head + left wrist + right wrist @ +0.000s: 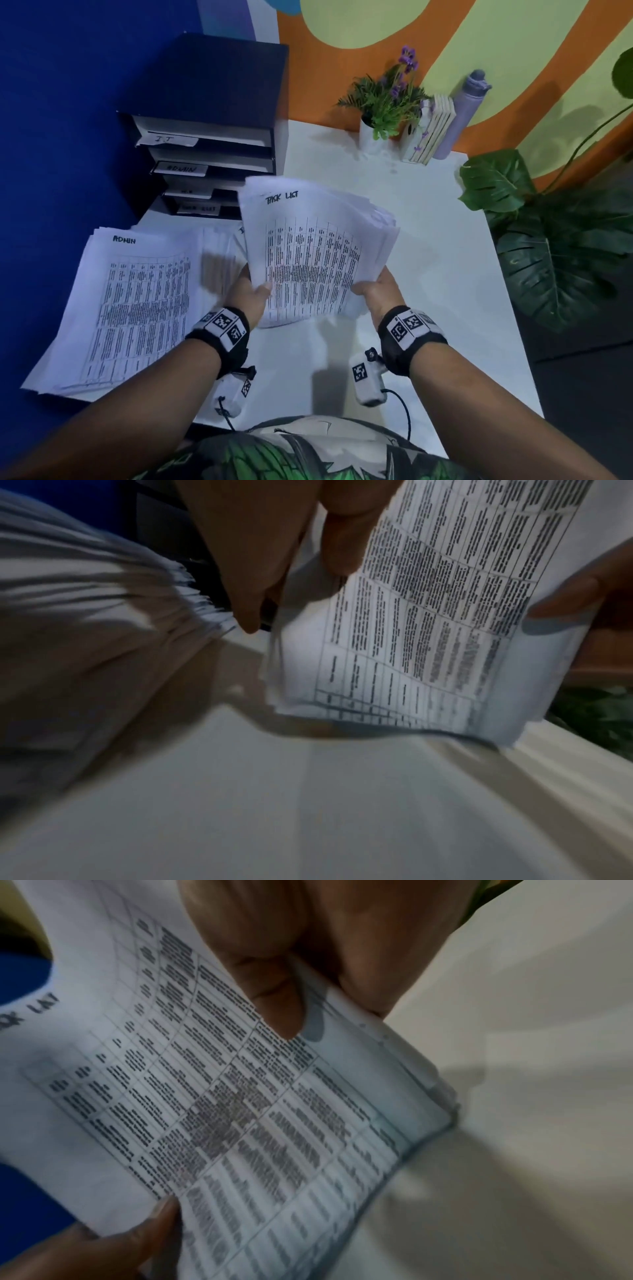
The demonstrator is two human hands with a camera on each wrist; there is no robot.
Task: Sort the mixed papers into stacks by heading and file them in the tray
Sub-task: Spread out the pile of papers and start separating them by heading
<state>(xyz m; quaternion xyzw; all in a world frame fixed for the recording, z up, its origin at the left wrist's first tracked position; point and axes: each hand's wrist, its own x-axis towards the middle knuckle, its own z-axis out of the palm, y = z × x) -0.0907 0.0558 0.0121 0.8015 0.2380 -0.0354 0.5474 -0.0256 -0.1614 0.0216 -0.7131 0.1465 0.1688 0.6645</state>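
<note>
Both hands pinch the paper stack, thumbs on top: left hand at its lower left edge, right hand at its lower right. Stack raised off the table. Head view alone reads its heading, "TASK LIST". Left of it, the "ADMIN" pile; beyond that, the labelled tray.

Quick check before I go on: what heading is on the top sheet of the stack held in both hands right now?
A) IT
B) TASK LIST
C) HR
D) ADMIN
B: the top sheet of the held stack reads "TASK LIST" in the head view, with the left hand and right hand gripping its lower corners.
</note>
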